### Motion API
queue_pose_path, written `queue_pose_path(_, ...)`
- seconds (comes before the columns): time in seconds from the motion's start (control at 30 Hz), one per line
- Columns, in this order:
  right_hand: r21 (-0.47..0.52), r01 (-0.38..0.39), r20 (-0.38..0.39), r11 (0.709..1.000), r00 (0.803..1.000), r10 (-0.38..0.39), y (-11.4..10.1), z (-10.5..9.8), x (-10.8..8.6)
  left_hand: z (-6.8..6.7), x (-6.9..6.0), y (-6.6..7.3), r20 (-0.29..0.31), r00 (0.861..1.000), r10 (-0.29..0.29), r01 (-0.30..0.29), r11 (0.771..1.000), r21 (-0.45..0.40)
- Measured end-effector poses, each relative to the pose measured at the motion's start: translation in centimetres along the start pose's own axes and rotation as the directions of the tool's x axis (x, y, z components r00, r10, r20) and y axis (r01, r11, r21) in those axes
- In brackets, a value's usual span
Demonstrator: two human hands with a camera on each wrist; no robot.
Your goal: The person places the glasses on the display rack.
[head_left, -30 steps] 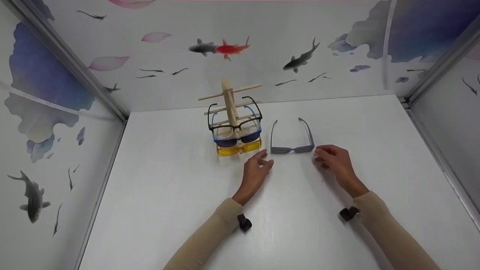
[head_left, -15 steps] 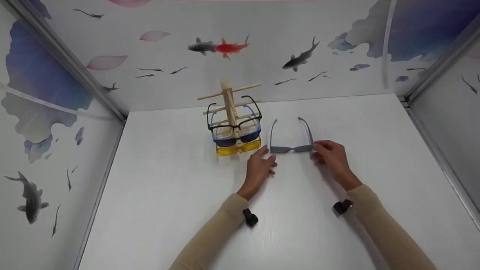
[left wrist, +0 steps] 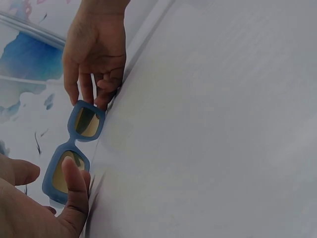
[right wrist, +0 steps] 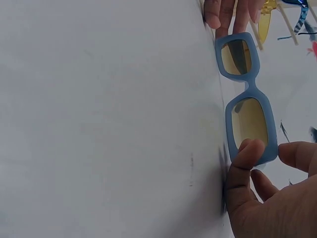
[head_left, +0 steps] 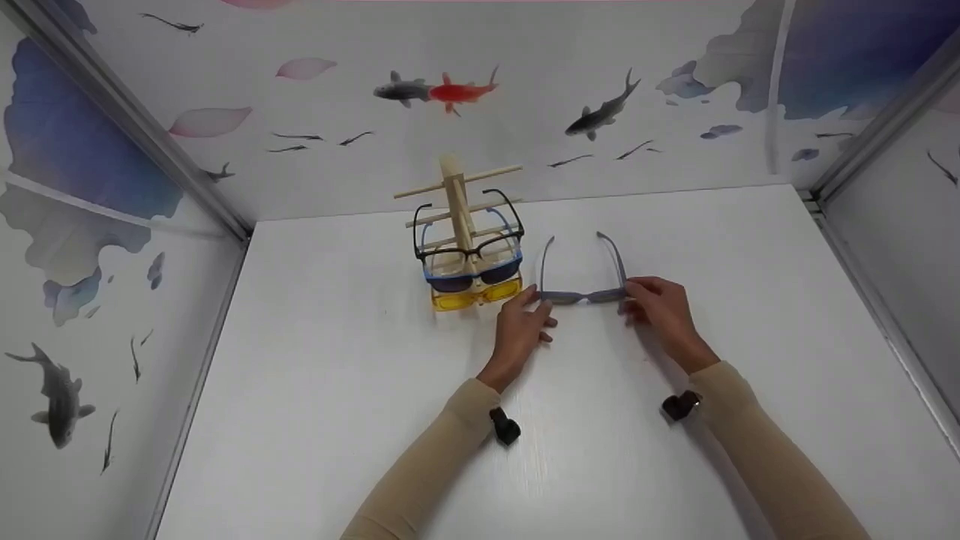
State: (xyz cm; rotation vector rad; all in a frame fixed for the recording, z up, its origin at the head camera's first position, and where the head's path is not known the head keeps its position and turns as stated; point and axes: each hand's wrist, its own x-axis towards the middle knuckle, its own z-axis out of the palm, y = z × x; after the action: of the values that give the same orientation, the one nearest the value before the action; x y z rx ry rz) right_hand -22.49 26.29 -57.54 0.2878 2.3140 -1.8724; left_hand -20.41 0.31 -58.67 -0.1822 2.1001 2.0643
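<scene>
A pair of blue-grey sunglasses (head_left: 564, 298) with yellowish lenses stands on the white table, temples unfolded and pointing to the back. My right hand (head_left: 664, 315) pinches their right front corner; in the right wrist view its thumb (right wrist: 246, 153) lies over the lower part of a lens. My left hand (head_left: 517, 334) is at the left front corner, fingers spread loosely around it. In the left wrist view the left hand (left wrist: 29, 203) has one fingertip in front of a lens, while another finger shows a small gap to the frame.
Left of the sunglasses stands a wooden rack (head_left: 457, 195) with crossbars. It bears black-framed glasses (head_left: 469, 253), blue sunglasses (head_left: 452, 284) and yellow glasses (head_left: 457, 301). White walls with painted fish enclose the table (head_left: 315, 375) at the back and sides.
My right hand has moved left and closed onto the right corner of the sunglasses. My left hand has shifted slightly right and forward to their left corner. The rack stays in place.
</scene>
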Motion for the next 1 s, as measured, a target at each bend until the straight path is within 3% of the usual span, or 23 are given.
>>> queue_pose_path(0.37,0.028,0.002,0.04,1.0,0.999,-0.003,0.0,-0.6,-0.8,0.2,-0.5,0.2,0.004,1.0,0.005,-0.005,1.0,0.005)
queue_pose_path(1.0,-0.02,-0.03,0.099,0.999,0.995,0.032,-0.4,-2.1,-3.3,-1.2,-1.2,1.0,0.038,0.999,-0.006,0.005,1.0,0.013)
